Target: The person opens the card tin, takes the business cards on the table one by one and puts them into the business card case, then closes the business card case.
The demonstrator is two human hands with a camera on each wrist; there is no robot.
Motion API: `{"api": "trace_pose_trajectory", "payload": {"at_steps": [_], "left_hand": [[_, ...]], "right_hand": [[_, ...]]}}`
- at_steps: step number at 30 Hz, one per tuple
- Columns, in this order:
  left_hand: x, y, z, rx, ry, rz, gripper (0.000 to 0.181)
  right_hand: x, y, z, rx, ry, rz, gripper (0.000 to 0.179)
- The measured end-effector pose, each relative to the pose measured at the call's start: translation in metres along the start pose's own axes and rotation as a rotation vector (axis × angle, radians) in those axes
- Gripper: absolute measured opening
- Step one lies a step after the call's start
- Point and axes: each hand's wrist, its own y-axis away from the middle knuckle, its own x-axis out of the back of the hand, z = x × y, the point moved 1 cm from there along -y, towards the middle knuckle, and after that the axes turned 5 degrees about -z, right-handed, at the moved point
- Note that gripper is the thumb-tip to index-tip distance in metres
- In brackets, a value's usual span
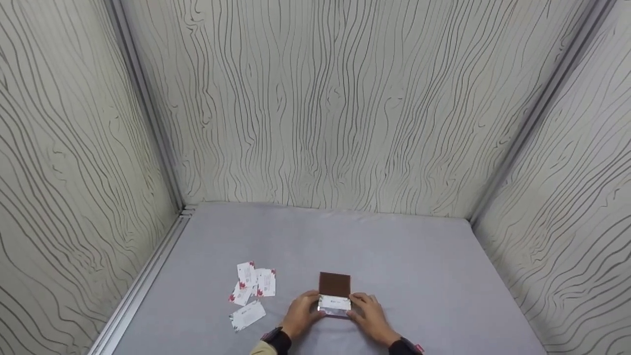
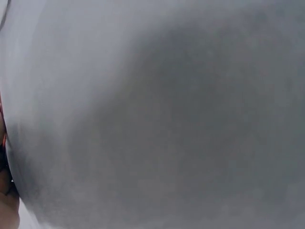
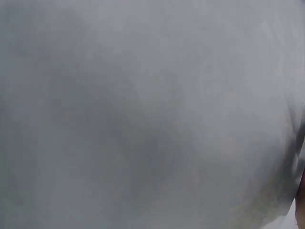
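An opened brown business card case (image 1: 335,283) lies in front of me in the head view, its brown lid laid back away from me. In its near half sits a white card (image 1: 334,302) with small print and a leaf pattern at the corners. My left hand (image 1: 298,313) grips the case by its left side, thumb at the near corner. On the opposite side my right hand (image 1: 372,319) holds it the same way. Both wrist views show mostly grey cloth, with just a sliver of fingers at the edge.
Left of the case, several white cards with red corner patterns (image 1: 266,282) lie overlapping in a loose group. Nearer to me is a single white card with grey-green leaves (image 1: 247,315). The table (image 1: 394,246) has a grey cloth, and wood-grain patterned walls (image 1: 315,108) enclose it.
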Motion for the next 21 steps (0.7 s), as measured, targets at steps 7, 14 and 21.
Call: {"api": "trace_pose_trajectory", "payload": {"at_steps": [7, 14, 21], "left_hand": [[-0.002, -0.002, -0.001, -0.023, -0.029, -0.007, 0.04], [0.009, -0.001, 0.006, -0.07, -0.186, -0.05, 0.038], [0.029, 0.014, 0.0, -0.112, -0.171, -0.042, 0.031]], "right_hand": [[-0.001, 0.001, -0.002, -0.025, -0.006, 0.009, 0.039], [0.003, -0.009, -0.003, -0.027, -0.103, -0.03, 0.028], [0.009, -0.013, -0.004, -0.12, -0.119, -0.11, 0.026]]}}
